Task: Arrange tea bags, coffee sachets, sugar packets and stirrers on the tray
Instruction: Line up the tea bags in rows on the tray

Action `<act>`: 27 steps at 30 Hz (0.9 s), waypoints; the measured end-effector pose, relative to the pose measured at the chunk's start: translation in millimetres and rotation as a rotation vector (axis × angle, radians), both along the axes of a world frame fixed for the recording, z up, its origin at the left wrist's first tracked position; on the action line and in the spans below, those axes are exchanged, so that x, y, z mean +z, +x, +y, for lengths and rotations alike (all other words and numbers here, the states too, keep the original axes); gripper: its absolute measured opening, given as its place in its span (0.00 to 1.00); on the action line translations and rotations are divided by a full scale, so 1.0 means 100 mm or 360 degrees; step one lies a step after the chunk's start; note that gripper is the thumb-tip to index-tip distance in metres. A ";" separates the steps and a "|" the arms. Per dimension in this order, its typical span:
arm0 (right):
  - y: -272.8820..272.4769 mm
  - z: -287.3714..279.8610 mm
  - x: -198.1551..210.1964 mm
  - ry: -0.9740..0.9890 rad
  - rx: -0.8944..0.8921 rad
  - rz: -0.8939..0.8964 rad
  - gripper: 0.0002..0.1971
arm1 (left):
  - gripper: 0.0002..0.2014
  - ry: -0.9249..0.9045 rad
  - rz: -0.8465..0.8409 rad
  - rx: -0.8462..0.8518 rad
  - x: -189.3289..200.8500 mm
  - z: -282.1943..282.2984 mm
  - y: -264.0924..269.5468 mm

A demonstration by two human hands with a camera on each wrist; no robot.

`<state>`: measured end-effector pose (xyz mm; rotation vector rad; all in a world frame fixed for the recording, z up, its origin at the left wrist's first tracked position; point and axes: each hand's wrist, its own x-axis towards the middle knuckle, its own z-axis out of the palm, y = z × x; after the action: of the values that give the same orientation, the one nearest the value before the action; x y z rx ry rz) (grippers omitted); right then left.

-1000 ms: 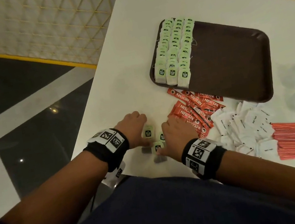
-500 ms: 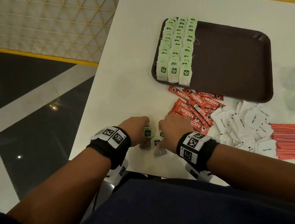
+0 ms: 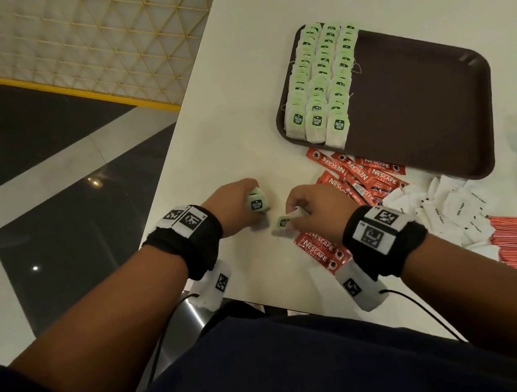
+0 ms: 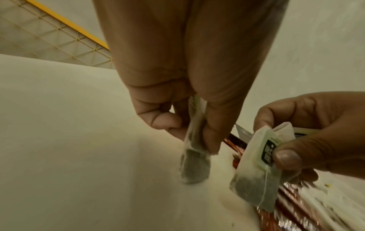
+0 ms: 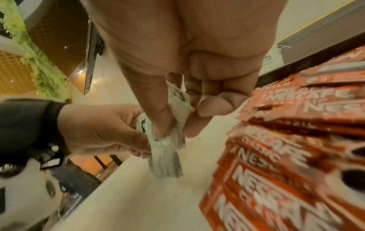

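- My left hand point(image 3: 234, 205) pinches one tea bag point(image 3: 256, 201) upright.
- My right hand point(image 3: 319, 208) pinches another tea bag point(image 3: 283, 222), just beside my left.
- The tray point(image 3: 423, 106) lies well beyond both hands.

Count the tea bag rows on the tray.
3, side by side at the tray's left end: left row by the rim, middle row, right row beside the bare floor. Bags overlap, so some may be hidden.
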<state>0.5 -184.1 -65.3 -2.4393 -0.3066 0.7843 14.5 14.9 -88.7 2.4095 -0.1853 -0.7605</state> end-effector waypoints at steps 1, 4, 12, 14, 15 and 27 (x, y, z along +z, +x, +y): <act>0.04 -0.01 0.04 0.0058 -0.0050 0.0004 0.05 | 0.15 -0.0073 -0.0011 0.0048 0.03 0.01 0.03; 0.16 -0.03 0.16 0.0275 -0.0172 0.0114 0.08 | 0.15 -0.0360 0.0008 0.0219 0.16 -0.01 0.15; 0.60 -0.09 0.25 0.0429 -0.0350 0.0254 0.12 | 0.18 -0.1126 0.0620 0.0601 0.36 -0.21 0.44; 0.68 -0.12 0.22 0.0394 -0.0428 0.0229 0.13 | 0.18 -0.1220 0.0729 0.0666 0.36 -0.26 0.53; 0.72 -0.13 0.22 0.0365 -0.0455 0.0225 0.14 | 0.19 -0.1270 0.0775 0.0692 0.36 -0.29 0.57; 1.12 -0.46 0.09 0.1057 -0.1180 0.0480 0.20 | 0.21 -0.1290 0.0640 0.0731 0.15 -0.57 1.08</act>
<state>112.2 -230.2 -56.3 -1.5883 0.3864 0.5681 123.0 -41.9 -73.6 1.4245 0.1903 -0.7427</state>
